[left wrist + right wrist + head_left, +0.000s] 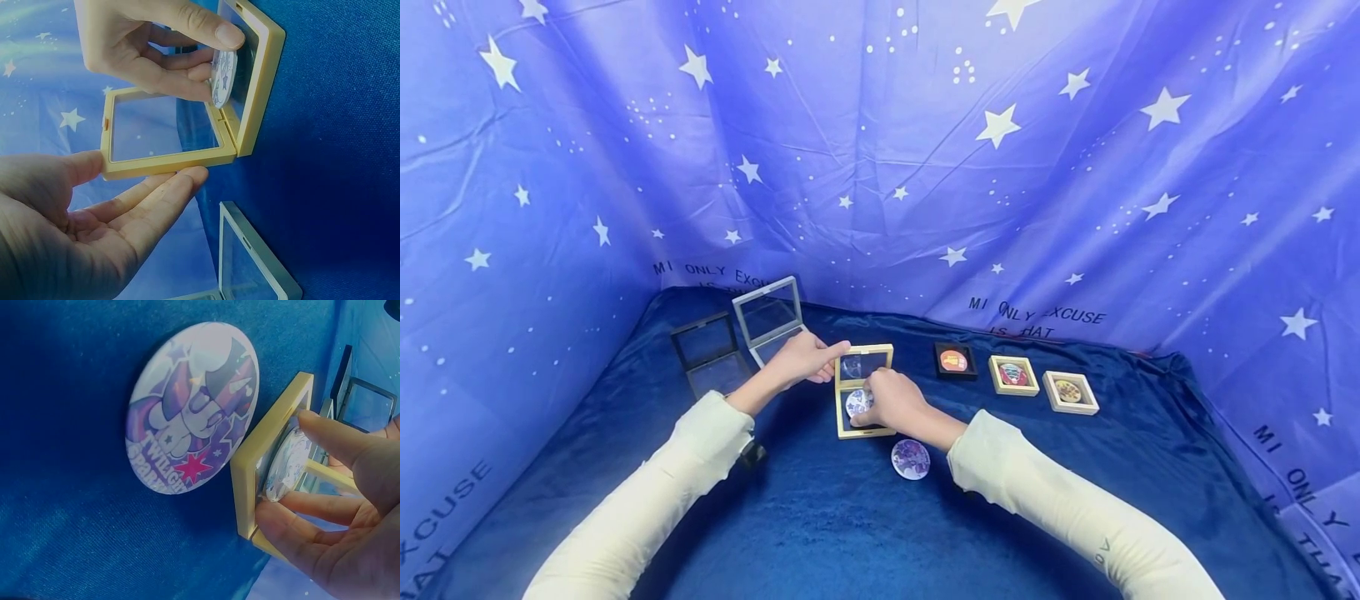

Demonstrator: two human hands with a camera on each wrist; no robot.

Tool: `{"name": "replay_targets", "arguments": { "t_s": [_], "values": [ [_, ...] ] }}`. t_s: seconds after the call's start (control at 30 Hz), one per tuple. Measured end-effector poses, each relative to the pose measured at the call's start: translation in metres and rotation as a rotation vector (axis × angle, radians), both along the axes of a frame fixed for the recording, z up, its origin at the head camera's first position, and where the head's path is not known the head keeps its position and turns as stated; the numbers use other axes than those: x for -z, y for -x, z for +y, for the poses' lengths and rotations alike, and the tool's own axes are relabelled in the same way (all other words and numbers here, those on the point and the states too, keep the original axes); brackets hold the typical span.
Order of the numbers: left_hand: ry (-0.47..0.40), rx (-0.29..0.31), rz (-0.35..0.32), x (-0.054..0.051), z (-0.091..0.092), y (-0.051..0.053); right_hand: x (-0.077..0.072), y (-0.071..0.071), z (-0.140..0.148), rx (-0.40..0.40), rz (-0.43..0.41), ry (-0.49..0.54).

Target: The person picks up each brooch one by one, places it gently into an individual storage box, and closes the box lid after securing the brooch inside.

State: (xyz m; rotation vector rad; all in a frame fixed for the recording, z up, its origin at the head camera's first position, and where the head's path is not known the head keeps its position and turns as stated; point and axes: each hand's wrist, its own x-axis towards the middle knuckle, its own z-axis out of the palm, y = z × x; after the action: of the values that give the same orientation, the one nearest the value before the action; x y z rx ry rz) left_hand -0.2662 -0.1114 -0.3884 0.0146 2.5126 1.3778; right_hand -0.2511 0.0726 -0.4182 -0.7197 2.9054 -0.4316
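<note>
A pale yellow hinged display frame point(867, 432) stands unfolded on the blue cloth, its clear-windowed lid raised. My left hand point(805, 358) holds the lid at its left side, thumb on one edge and fingers along another, as the left wrist view shows. With thumb and fingertips my right hand point(898, 402) pinches a white and purple button badge point(289, 464) by its rim. This badge sits tilted at the clear film of the lower half; whether its back touches the film I cannot tell. Nearer me lies a larger purple cartoon button badge point(194, 409), printed side up.
A grey display frame point(766, 288) and a black display frame point(702, 326) stand unfolded at the back left. On the right sit a black framed badge point(967, 372) and two cream frames point(1032, 390) with badges inside. A starry curtain point(865, 167) hangs behind.
</note>
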Motion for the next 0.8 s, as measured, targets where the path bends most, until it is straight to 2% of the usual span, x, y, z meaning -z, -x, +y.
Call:
{"name": "replay_targets", "arguments": {
  "t_s": [0.3,0.6,0.8],
  "values": [
    [-0.010,0.011,-0.007,0.0006,0.0004,-0.0006,0.0007,-0.0010,-0.0018,0.024,-0.030,-0.036],
    [-0.013,0.012,-0.012,0.0002,0.0008,0.0006,0.0018,-0.0012,-0.0012,0.036,-0.019,-0.054],
    [-0.017,0.007,-0.015,0.0027,-0.0005,0.0003,0.0009,-0.0032,-0.0007,0.034,-0.015,-0.026]
  ]
}}
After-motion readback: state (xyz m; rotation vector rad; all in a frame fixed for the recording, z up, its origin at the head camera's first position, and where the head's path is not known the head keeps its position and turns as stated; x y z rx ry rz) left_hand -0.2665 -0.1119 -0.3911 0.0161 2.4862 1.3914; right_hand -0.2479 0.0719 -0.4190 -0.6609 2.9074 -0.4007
